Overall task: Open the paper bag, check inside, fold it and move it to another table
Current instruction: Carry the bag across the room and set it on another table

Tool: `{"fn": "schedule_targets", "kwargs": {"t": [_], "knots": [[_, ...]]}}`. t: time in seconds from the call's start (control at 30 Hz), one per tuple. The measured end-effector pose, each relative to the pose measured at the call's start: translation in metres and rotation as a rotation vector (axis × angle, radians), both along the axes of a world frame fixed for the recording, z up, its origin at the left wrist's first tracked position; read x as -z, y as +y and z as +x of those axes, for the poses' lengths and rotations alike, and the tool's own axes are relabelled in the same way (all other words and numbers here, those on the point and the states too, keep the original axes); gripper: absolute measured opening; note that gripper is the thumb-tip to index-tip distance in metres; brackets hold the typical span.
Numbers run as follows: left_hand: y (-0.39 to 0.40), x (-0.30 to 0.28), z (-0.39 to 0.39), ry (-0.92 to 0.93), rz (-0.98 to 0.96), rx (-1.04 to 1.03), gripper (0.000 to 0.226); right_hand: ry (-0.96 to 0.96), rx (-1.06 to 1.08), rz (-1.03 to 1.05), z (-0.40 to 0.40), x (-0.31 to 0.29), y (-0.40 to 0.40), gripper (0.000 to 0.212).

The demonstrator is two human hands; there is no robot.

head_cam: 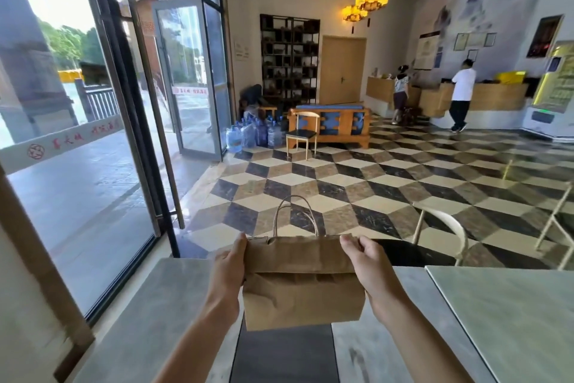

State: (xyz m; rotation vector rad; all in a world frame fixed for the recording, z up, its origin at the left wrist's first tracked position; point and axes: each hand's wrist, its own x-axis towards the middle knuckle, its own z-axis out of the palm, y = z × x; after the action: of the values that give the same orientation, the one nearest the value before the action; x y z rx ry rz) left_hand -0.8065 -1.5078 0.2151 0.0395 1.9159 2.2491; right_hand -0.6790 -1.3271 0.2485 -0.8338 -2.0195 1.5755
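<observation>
A brown paper bag (302,286) with twisted paper handles hangs in front of me above a grey marble table (161,314). It looks flattened, with a fold line across its middle and the handles standing up at the top. My left hand (230,261) grips the bag's upper left edge. My right hand (363,258) pinches its upper right corner. The bag's inside is hidden.
A second grey table (509,314) stands to the right, split from the first by a narrow gap. A white-framed chair (441,243) sits behind the tables. Glass doors run along the left. Two people stand at a far counter across the checkered floor.
</observation>
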Motion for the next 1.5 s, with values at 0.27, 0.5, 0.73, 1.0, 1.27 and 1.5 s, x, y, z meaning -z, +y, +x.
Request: {"fn": "schedule_targets", "kwargs": {"t": [0.27,0.5,0.73,1.0,1.27,1.5], "knots": [[0.037,0.073,-0.010,-0.049,-0.134,-0.004,0.055,-0.031,-0.046,-0.097,-0.015,0.074,0.052,0.027],[0.036,0.157,-0.010,-0.128,-0.266,-0.021,0.065,-0.117,-0.101,-0.168,-0.022,0.152,0.060,0.042],[0.015,0.219,-0.016,-0.219,-0.383,-0.061,0.058,-0.208,-0.138,-0.144,-0.028,0.212,0.041,0.032],[-0.003,0.260,-0.029,-0.249,-0.593,-0.079,0.061,-0.355,-0.091,-0.062,-0.042,0.274,0.019,0.032],[-0.004,0.285,-0.029,-0.286,-0.698,-0.035,0.060,-0.461,-0.039,-0.100,-0.045,0.315,0.011,0.030],[-0.005,0.306,-0.028,-0.274,-0.726,0.032,0.055,-0.487,0.020,-0.114,-0.039,0.333,0.010,0.033]]}}
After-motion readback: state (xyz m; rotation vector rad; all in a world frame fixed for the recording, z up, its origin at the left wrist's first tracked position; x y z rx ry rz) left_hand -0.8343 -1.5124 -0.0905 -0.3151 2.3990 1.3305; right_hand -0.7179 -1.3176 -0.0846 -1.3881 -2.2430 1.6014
